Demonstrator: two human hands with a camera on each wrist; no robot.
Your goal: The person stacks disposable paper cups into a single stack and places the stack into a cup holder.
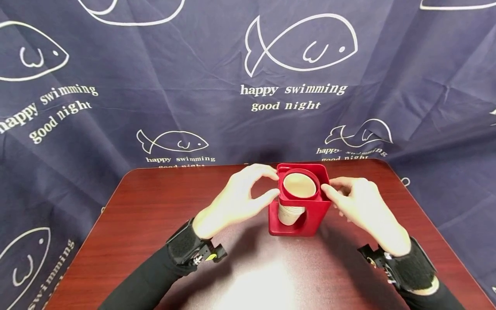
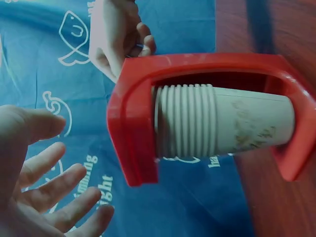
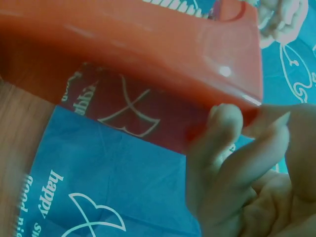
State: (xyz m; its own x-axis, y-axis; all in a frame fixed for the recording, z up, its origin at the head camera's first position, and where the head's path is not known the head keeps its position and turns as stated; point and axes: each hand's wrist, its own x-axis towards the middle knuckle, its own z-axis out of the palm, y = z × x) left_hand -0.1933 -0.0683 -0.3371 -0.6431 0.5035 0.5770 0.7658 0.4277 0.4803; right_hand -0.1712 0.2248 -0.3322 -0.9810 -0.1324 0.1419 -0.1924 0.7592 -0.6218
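A red cup holder (image 1: 319,215) stands upright on the table. A stack of white paper cups (image 2: 187,121) sits in its round top opening, rims up, and shows through the open side. My right hand (image 1: 358,200) pinches the holder's top right edge between thumb and fingers; the right wrist view shows its curled fingers (image 3: 227,123) against the red wall. On the other side is my left hand (image 1: 236,193), thumb and fingers spread near the top left edge. In the left wrist view a gap separates its loosely bent fingers (image 2: 74,182) from the holder.
The reddish-brown wooden table (image 1: 162,202) has rounded far corners. Behind it hangs a dark blue cloth (image 1: 217,77) printed with white fish and lettering. A bright patch of light reflects off the near part of the tabletop.
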